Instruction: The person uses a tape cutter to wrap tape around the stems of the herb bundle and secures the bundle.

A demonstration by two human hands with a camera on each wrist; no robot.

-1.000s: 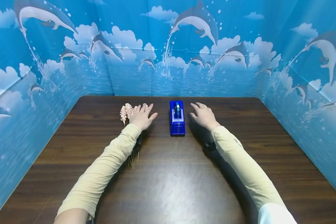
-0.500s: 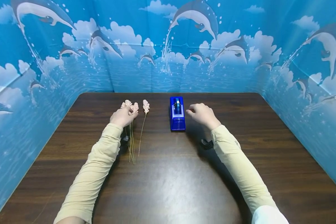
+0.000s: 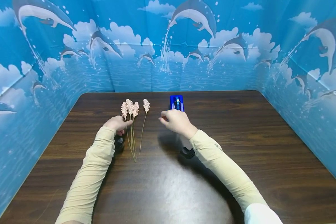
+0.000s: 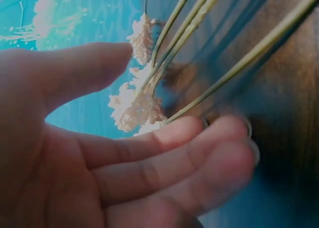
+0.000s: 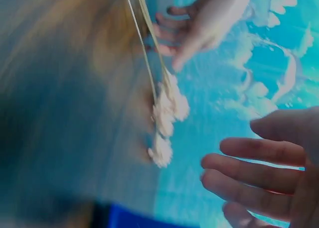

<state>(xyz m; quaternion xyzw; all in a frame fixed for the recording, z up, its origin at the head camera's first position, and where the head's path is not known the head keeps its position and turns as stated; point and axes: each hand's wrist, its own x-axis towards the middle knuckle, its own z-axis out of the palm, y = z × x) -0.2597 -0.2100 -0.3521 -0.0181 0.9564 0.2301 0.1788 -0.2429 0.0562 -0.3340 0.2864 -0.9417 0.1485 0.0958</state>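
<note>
Flowers (image 3: 130, 109) with pale pink heads and thin stems (image 4: 251, 55), bunched on the counter (image 3: 156, 193) left of centre, 1 more flower (image 3: 146, 105) lying just to the right. Beside the bunch, left hand (image 3: 117, 123), thumb (image 4: 92, 68) and fingers (image 4: 154, 171) apart, contact with stems impossible to tell. Farther right, above the counter, right hand (image 3: 178, 122), fingers loosely parted, partly hiding a blue tape dispenser (image 3: 177, 100) in the head view. Behind, dolphin-print curtain (image 3: 168, 79).
</note>
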